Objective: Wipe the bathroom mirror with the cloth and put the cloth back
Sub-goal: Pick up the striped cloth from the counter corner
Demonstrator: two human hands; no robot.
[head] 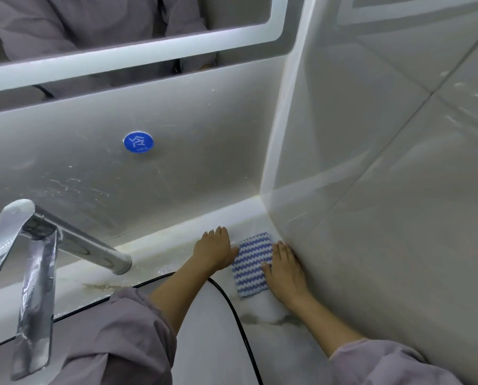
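Right now the cloth (251,263) lies on the bench (260,332), lower right of centre, long axis towards the corner, between your left hand (215,248) and right hand (286,272); fingers (281,252) straight, touching its edges, gripping nothing.

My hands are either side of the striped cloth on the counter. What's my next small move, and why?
Probably curl the right hand round the cloth and lift it toward the mirror. The cloth lies folded flat on the counter, and the left hand and right hand rest open against its edges, gripping nothing. If wiping is already done, simply withdraw both hands.
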